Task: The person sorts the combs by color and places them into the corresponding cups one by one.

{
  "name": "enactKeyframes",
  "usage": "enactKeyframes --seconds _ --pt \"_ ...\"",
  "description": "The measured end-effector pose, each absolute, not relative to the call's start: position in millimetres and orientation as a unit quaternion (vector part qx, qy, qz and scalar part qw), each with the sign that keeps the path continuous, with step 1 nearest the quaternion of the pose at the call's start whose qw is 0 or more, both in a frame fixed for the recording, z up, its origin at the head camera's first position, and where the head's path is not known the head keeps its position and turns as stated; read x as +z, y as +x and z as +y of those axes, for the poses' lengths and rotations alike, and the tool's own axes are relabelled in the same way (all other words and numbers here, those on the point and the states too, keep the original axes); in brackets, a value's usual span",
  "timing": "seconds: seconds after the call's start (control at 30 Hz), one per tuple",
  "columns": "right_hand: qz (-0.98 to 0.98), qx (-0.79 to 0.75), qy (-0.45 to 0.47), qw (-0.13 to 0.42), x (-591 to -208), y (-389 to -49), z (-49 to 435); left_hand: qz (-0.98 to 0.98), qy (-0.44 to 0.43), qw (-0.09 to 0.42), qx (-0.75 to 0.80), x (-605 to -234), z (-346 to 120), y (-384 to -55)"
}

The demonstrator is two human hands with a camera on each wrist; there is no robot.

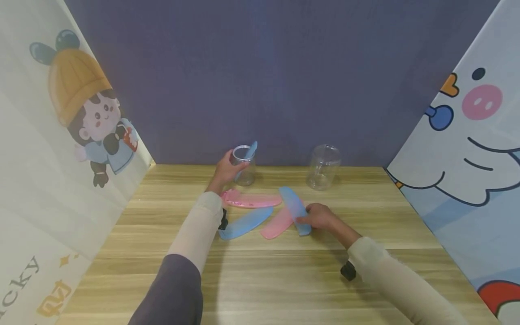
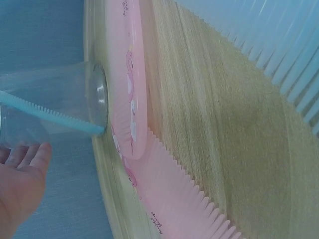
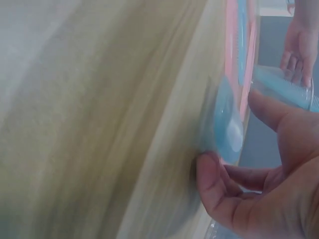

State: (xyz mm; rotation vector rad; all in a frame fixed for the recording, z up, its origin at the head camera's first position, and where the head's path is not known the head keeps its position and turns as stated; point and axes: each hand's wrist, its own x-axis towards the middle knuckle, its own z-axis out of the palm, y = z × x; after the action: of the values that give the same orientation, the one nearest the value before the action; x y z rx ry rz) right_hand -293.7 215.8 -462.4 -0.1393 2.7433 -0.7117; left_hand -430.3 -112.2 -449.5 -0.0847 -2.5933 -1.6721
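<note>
The left hand [image 1: 227,169] is curled around the side of the left jar [image 1: 245,179], its thumb at the front. This jar is transparent, of round shape, and stands upright near the far edge of the desk [image 1: 284,280]. Inside it leans a blue comb [image 1: 252,150]; one end is at the bottom, and the other comes out above the rim. The right jar [image 1: 322,169], also clear and round, stands upright well apart; the wall behind can be seen through it.

The right hand [image 1: 321,216] is partly closed: its thumb lies over the near part of the upper blue comb [image 1: 290,201], the fingers are bent at the right side, so it pinches this comb. The comb lies across the lower pink comb [image 1: 276,223].

To the left, the loose blue comb [image 1: 248,222] lies flat, with one end near the left sleeve [image 1: 207,216]. Beyond it is the printed pink comb [image 1: 257,200], smooth, with flamingo pictures along its back. In the left wrist view its rounded end overlaps another pink comb [image 2: 182,201], which has a row of thin teeth. The desk shows streaked wood grain.
</note>
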Motion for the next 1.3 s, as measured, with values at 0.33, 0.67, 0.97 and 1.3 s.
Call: enactKeyframes --seconds 0.33,0.67,0.97,1.3 --pt "0.963 -0.238 -0.028 0.123 -471 -280 208 -0.838 -0.034 0.032 -0.544 -449 -112 -428" --pt "0.972 -0.212 -0.022 0.097 -477 -275 205 -0.838 -0.035 0.032 -0.544 -450 -113 -429" --pt "0.96 -0.265 0.02 0.092 -475 -276 212 -0.844 -0.035 0.034 -0.535 -449 -113 -428" --pt "0.955 -0.286 0.03 0.068 -476 -281 229 -0.839 -0.041 0.037 -0.541 -448 -113 -426"
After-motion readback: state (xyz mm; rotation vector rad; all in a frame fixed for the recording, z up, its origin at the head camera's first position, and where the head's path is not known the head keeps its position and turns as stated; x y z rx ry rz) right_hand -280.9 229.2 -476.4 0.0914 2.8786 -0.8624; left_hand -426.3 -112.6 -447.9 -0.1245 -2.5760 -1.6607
